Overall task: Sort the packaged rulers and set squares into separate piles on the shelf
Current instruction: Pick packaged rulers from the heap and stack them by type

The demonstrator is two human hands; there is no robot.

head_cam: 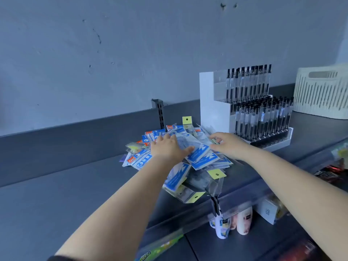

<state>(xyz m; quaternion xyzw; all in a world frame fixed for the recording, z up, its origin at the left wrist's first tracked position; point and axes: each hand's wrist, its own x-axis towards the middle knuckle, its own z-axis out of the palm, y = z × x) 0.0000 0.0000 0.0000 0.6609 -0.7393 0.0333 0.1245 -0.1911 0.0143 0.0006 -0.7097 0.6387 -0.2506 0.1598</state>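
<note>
A mixed heap of packaged rulers and set squares (pixel 195 166) lies on the grey shelf (pixel 66 185), near its middle. Most packets are clear with blue-and-white card ends; some have yellow hang tabs (pixel 216 174). Packets with red-and-blue labels (pixel 139 161) spread out at the heap's left side. My left hand (pixel 169 147) rests palm down on top of the heap, thumb against a blue-ended packet (pixel 199 153). My right hand (pixel 228 144) lies on the heap's right side, fingers spread over the packets. Neither hand visibly grips a packet.
A white display stand of black pens (pixel 252 110) is right behind the heap on the right. A cream slatted basket (pixel 320 95) sits at the far right. Small bottles (pixel 233 221) and boxes are on the shelf below. A grey wall (pixel 113 53) backs the shelf.
</note>
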